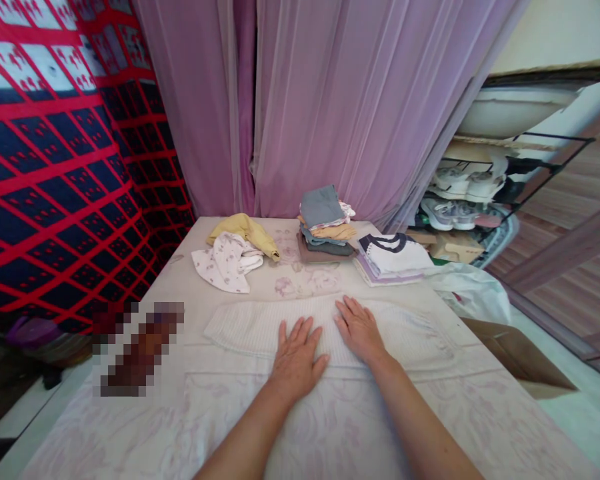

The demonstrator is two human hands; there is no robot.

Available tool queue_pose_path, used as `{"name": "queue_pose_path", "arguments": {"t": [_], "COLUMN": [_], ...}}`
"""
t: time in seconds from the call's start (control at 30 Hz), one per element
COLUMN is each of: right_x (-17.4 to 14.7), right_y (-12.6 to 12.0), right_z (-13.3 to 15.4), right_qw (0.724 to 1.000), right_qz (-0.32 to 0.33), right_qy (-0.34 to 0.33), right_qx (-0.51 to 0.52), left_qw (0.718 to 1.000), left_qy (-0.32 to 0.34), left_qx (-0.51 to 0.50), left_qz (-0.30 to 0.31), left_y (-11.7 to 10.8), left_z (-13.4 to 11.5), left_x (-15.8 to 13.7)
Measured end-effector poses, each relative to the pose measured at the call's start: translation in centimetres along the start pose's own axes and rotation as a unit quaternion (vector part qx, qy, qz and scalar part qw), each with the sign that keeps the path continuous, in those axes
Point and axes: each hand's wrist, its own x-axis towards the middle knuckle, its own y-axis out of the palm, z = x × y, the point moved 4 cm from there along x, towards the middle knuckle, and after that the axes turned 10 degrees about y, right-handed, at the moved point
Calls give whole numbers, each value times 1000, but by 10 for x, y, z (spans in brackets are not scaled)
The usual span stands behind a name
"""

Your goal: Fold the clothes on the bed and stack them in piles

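one head-worn view, looking forward and down from the wearer's side of the table, left hand and right hand close below, curtain farther ahead

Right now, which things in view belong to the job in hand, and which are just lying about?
In the job:
white ribbed garment, under the left hand and right hand
probably also the multicoloured folded stack, white-and-lilac folded pile, loose yellow garment and loose printed garment

Apparently lying about:
shoes on the rack
brown cardboard
whitish plastic bag
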Motion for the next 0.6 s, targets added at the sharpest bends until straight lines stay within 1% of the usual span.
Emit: {"name": "queue_pose_path", "arguments": {"t": [0.07,0.17,0.27,0.33,0.4,0.5,0.6], "right_x": [-12,-42,-73,-85,-90,-87,-84], "right_y": [-7,-16,-18,-17,-16,-16,-17], "right_z": [0,2,5,8,12,15,19], "right_qw": [998,987,977,974,973,975,978], "right_qz": [-28,-53,-45,-40,-45,-62,-71], "right_qy": [-27,-83,-116,-128,-126,-109,-106], "right_qx": [44,128,172,182,187,183,164], "left_qw": [1000,1000,1000,1000,999,998,995], "left_qy": [-6,-12,-6,8,10,-14,-34], "left_qx": [-15,-23,-4,6,25,62,78], "left_qz": [-14,-17,1,22,20,-18,-44], "left_y": [-6,-17,-31,-43,-58,-81,-96], "left_z": [2,13,34,53,75,106,124], "left_x": [0,-4,-17,-32,-51,-79,-99]}}
